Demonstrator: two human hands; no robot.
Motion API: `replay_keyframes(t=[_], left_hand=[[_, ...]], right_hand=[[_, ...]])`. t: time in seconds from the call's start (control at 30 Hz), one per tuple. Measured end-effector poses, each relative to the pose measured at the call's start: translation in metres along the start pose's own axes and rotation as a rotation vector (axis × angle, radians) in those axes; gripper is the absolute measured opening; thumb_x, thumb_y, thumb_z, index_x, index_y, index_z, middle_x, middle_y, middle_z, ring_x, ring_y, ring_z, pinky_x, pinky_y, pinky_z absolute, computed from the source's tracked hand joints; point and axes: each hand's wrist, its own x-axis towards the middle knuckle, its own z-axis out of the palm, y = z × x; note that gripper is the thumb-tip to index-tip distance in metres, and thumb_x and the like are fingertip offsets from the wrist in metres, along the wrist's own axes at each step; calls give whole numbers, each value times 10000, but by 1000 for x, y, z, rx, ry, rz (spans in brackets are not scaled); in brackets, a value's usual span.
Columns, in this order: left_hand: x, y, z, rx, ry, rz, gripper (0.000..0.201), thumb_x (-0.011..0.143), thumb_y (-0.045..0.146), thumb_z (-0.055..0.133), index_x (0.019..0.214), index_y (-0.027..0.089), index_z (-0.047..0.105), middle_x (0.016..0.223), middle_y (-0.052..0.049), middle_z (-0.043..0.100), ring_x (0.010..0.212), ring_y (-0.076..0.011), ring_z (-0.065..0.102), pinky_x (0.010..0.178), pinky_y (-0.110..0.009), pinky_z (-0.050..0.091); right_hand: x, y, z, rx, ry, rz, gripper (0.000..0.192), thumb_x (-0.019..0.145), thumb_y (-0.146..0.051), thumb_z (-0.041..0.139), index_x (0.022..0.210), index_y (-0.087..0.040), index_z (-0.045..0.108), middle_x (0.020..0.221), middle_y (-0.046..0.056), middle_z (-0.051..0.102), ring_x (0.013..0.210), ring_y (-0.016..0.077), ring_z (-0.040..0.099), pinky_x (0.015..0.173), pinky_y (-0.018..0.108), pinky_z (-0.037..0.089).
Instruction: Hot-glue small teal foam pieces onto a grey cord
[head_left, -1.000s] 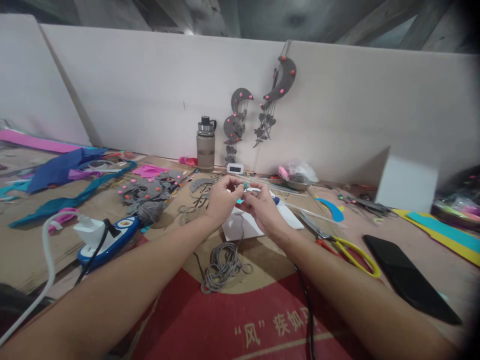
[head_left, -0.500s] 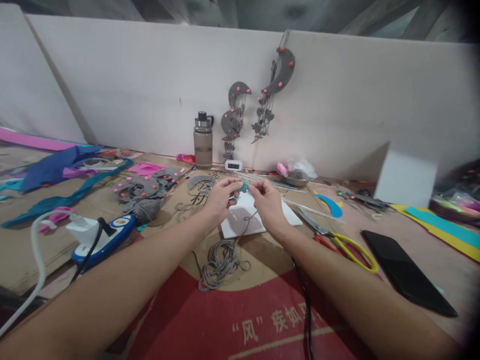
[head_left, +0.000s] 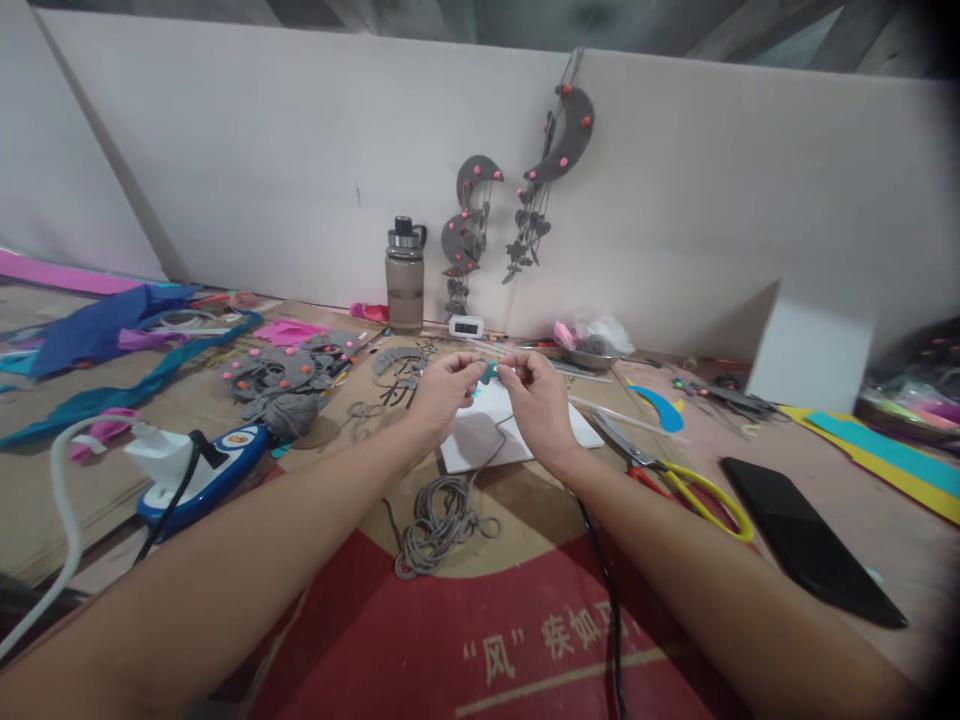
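A small teal felt piece (head_left: 490,373) is held up between my hands, over a white sheet or block (head_left: 480,443). My left hand (head_left: 448,392) pinches its left side between thumb and fingers. The fingertips of my right hand (head_left: 537,408) are closed at its right edge. Grey cord (head_left: 439,530) lies in a loose bundle on the cardboard below, and one strand rises into my right hand. The exact grip there is partly hidden by the fingers. A bit of bright teal shows on the white surface beneath my left fingers.
Scissors (head_left: 667,475) with yellow and red handles and a black phone (head_left: 810,540) lie at the right. A power strip (head_left: 202,475), a grey yarn ball (head_left: 289,412) and felt scraps lie left. A bottle (head_left: 405,280) stands behind; grey moon mobiles (head_left: 566,140) hang on the board.
The teal piece has turned slightly between my fingers, and my right fingertips have shifted a little at its edge. The whole view has shifted slightly.
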Motion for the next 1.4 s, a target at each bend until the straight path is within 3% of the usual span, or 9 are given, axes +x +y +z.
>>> replay_keyframes(t=[0.43,0.87,1.03,1.2,1.4], left_hand=[[2,-4,-2,46,-45,36,175,649,263,690,705,150,568,589,31,447,484,-48,360,416,-164,223],[4,1,-7,123,-131,65,168,643,254,665,701,140,556,574,40,464,462,-42,364,411,-169,250],[9,-2,-11,81,-175,7,213,630,278,719,691,133,576,544,41,458,455,-41,367,399,-165,223],[17,-6,-18,-17,-277,-87,295,601,294,792,772,113,633,626,6,532,514,-47,438,401,-161,233],[19,-3,-21,8,-280,-115,347,594,310,805,847,108,678,637,-8,557,532,-58,460,423,-172,280]], right_hand=[[3,1,-2,-3,-31,78,187,784,-330,559,815,-167,646,614,-31,468,597,118,400,589,257,326],[9,-4,-5,28,-181,134,195,752,-354,552,708,-167,587,548,-53,409,529,95,338,513,247,254],[14,2,-7,61,-263,159,208,746,-377,533,708,-176,569,554,-47,440,520,95,349,504,243,255],[16,11,-5,166,-257,280,212,730,-400,544,685,-193,539,500,-63,410,464,90,323,481,244,245],[16,15,-4,160,-252,308,204,736,-392,537,673,-197,533,493,-62,399,455,92,319,470,245,247]])
